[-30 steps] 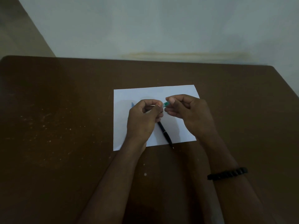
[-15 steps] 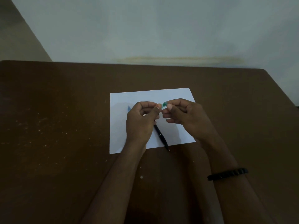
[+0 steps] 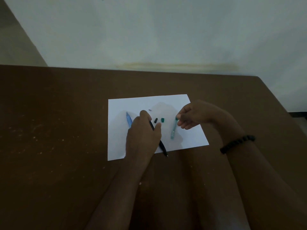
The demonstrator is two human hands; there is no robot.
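Observation:
A white sheet of paper (image 3: 144,103) lies on the brown table (image 3: 58,130). My right hand (image 3: 194,116) pinches the top end of a teal pen barrel (image 3: 173,130), which hangs down onto the sheet. My left hand (image 3: 142,135) lies over a black pen (image 3: 162,145), its thumb and fingers curled round the pen's upper part. A blue pen (image 3: 128,120) rests on the sheet just left of that hand. Between the hands lie a small black cap (image 3: 155,120), a small teal cap (image 3: 162,120) and a tiny grey piece (image 3: 149,110).
A pale wall (image 3: 166,30) runs along the table's far edge. The table's right edge slants down at the right. A dark bead bracelet (image 3: 237,143) sits on my right wrist.
My hands, which were together on the teal pen, have parted. The right one moved right with the barrel; the left dropped onto the black pen. Small parts now lie on the paper.

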